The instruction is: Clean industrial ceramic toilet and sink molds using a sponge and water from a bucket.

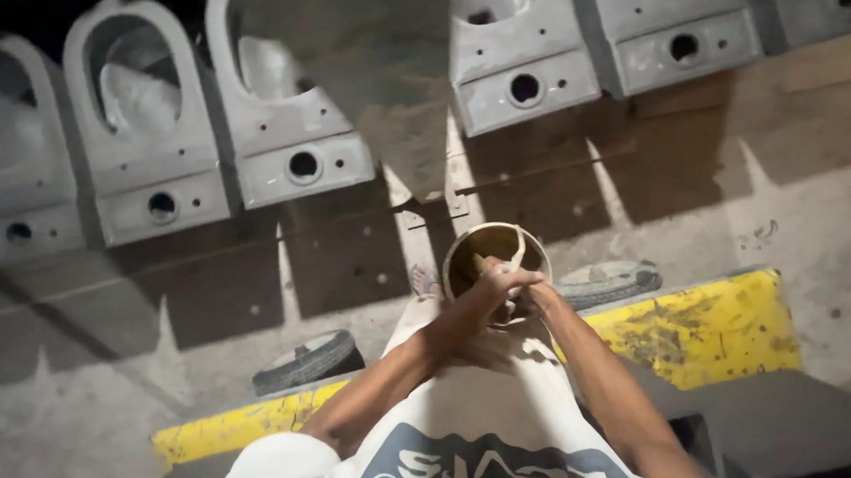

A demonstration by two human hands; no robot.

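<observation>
The small round bucket (496, 263), tan and smeared with pale slip, hung just in front of your waist, above the dusty concrete floor (821, 214). Your left hand (494, 285) was closed over its near rim, fingers curled around what looked like a thin pale strip or handle that arched across the opening. Your right hand (538, 297) sat close against the left at the same rim; it was mostly hidden behind it, so I cannot tell whether it gripped anything. Your forearms met there in a narrow V over your cream shirt (474, 419).

Below you ran a low yellow-painted edge (705, 330), chipped and scuffed with grey, with two worn black rubber wheels (308, 362) tucked against it. Across the floor stood rows of unglazed grey ceramic toilet casts (142, 123), matte and chalky, each with a smooth oval bowl opening and a flat rear deck pierced by a round hole. Hard light threw long pointed shadows from them toward you.
</observation>
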